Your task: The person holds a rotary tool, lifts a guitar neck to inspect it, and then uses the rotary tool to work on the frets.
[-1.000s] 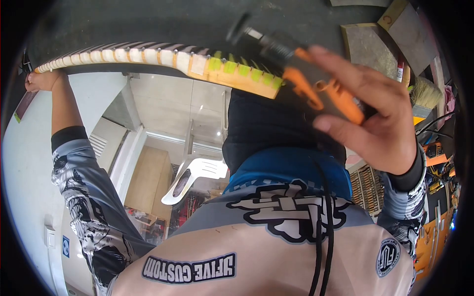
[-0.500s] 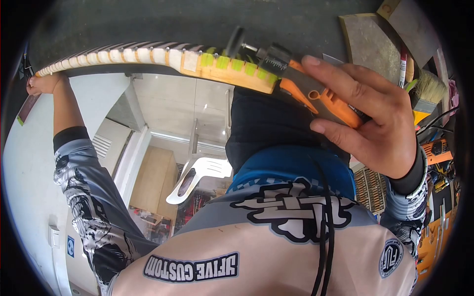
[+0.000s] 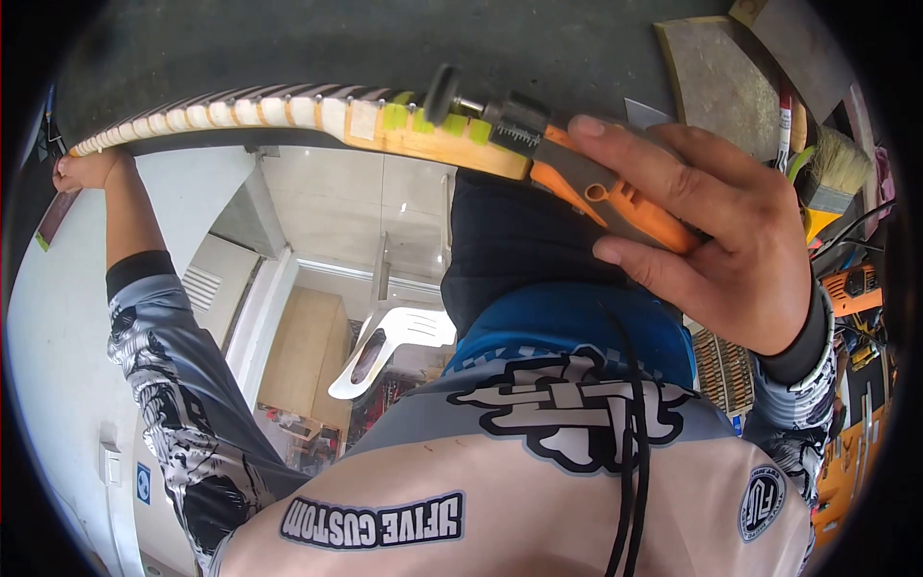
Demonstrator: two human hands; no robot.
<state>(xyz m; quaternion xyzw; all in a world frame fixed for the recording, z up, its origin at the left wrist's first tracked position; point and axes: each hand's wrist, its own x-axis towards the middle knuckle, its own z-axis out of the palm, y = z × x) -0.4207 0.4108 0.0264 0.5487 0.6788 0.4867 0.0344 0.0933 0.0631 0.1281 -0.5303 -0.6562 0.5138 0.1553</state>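
Observation:
A guitar neck (image 3: 423,146) lies along the near edge of the dark bench, its frets showing between strips of white masking tape (image 3: 332,112) and yellow-green tape (image 3: 395,116). At its far-left end my left hand (image 3: 88,171) is closed around it. My right hand (image 3: 740,231) grips an orange and black cordless drill (image 3: 630,207) with a graduated collar (image 3: 519,125). A round dark buffing wheel (image 3: 441,94), blurred at its edge, sits on the drill's tip. The wheel overlaps the frets by the green tape in this view.
Flat boards (image 3: 716,87) lie on the bench (image 3: 365,48) at the right, near a wide paintbrush (image 3: 835,173) and a red-and-white marker (image 3: 785,125). Below the bench are a white plastic chair (image 3: 394,337) and a wooden cabinet (image 3: 303,337). Tools hang at the far right.
My right hand has moved the drill and its wheel a little to the left along the neck. My left hand stays on the neck's far end.

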